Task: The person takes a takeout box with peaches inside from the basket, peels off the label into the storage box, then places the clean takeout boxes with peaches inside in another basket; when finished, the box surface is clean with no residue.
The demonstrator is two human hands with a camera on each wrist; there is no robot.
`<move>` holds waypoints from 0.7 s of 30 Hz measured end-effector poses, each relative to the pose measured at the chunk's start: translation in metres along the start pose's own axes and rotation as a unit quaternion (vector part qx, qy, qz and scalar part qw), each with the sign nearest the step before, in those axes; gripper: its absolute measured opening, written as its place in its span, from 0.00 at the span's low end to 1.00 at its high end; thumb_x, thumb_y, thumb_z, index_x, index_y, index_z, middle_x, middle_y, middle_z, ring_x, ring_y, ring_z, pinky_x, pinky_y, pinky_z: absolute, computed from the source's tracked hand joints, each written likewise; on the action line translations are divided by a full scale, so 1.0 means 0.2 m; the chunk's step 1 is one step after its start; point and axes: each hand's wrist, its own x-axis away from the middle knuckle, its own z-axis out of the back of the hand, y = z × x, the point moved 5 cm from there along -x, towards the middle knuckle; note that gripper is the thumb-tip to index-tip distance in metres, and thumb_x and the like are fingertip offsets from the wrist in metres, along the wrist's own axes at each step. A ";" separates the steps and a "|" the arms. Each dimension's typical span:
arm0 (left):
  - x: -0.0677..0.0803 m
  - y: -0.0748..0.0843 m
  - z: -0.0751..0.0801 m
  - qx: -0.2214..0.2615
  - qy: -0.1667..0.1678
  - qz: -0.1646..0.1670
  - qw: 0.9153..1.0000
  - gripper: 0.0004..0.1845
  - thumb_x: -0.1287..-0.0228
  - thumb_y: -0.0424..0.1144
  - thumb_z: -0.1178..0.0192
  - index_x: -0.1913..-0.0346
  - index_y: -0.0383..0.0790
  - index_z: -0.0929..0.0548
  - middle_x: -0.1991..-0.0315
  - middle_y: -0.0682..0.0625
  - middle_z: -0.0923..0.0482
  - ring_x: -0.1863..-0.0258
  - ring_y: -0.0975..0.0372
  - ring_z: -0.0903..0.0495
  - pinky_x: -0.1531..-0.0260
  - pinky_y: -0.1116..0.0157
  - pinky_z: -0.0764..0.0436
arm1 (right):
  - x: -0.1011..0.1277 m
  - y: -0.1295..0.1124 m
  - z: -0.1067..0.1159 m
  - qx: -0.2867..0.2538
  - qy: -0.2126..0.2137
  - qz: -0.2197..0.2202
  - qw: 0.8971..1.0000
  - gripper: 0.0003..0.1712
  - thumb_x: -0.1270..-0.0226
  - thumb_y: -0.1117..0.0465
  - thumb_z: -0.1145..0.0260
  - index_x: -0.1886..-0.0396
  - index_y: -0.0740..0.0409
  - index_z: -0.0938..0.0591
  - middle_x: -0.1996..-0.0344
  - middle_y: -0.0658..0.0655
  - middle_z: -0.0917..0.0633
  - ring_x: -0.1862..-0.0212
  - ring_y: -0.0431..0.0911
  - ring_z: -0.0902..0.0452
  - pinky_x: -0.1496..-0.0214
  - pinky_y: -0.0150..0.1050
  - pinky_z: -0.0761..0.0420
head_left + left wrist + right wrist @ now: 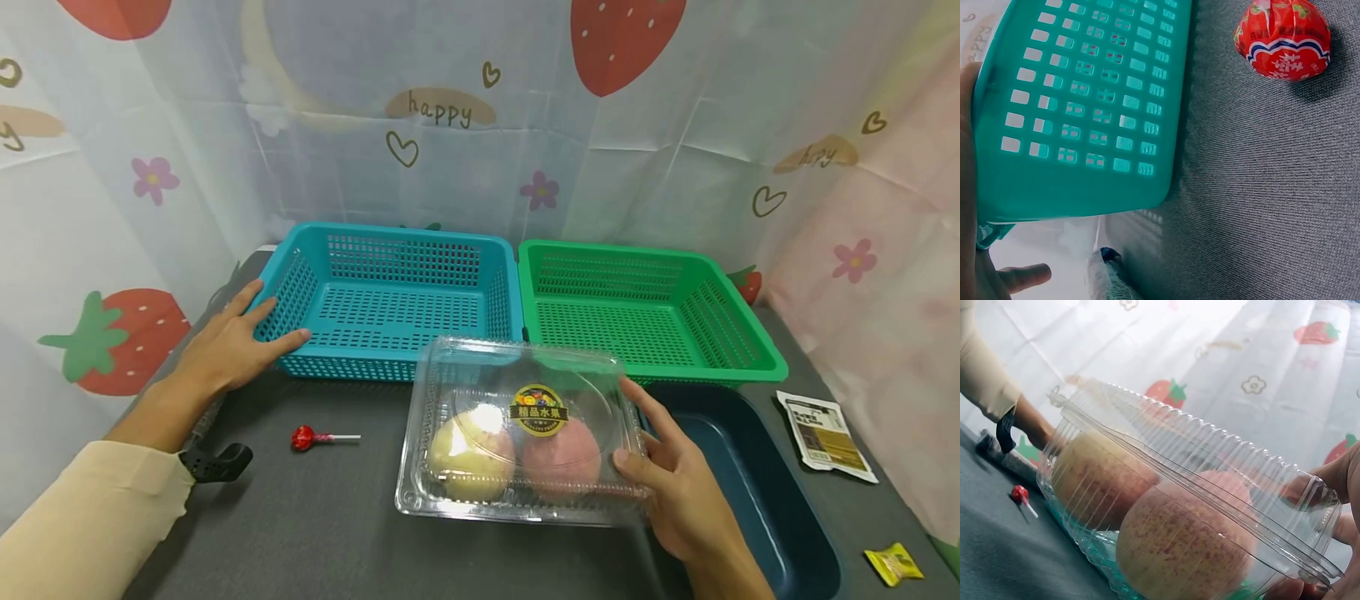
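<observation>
A clear plastic fruit box (480,379) with a round gold-and-black label is tilted above the table, held at its right end by my right hand (678,475). Inside the box sit a yellowish peach (471,457) and a pinker peach (561,458); the right wrist view shows both through the clear wall. My left hand (232,346) rests on the left front corner of the blue basket (397,367), fingers spread and fairly straight. A red-wrapped lollipop (303,438) lies on the table in front of that basket.
A green basket (652,371) stands right of the blue one. Partly behind my right hand is a dark blue tray (750,483). A white-and-brown packet (825,437) and a small yellow wrapped piece (894,565) lie at the right. A printed curtain (450,183) hangs behind.
</observation>
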 end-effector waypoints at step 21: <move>0.00 -0.01 0.00 -0.001 -0.002 0.002 1.000 0.50 0.36 0.67 0.50 0.27 0.28 0.46 0.25 0.35 0.63 0.34 0.30 0.51 0.46 0.29 0.45 | 0.03 0.19 0.05 -0.016 -0.005 -0.049 0.999 0.42 0.28 0.72 0.46 0.22 0.50 0.54 0.43 0.68 0.30 0.52 0.56 0.21 0.56 0.51 0.19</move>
